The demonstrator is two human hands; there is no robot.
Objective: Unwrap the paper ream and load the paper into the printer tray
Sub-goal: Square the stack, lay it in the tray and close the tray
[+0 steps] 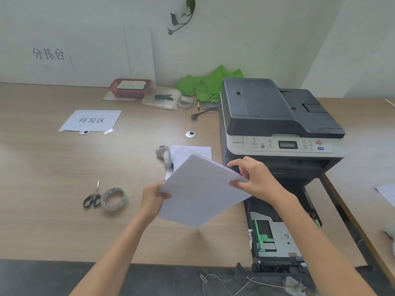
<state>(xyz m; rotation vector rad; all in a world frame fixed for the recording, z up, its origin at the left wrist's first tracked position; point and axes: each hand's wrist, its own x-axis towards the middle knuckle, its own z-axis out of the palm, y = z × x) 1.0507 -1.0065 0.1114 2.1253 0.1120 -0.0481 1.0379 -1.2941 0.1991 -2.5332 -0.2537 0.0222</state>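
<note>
A white stack of paper (201, 191) hangs tilted above the table, just left of the printer. My left hand (152, 199) grips its left corner and my right hand (254, 178) grips its right corner. The black and grey printer (275, 122) stands on the table at the right. Its paper tray (280, 238) is pulled out toward me, past the table edge, with green guides visible inside. No paper shows in the part of the tray I can see. My right forearm crosses over the tray.
Scissors (92, 197) and a tape roll (114, 199) lie at the left. A scanner handle (163, 153), a pen and a printed form (190, 153) sit behind the stack. Crumpled green wrapping (205, 85), a red basket (130, 88) and a power plug (194, 117) are at the back.
</note>
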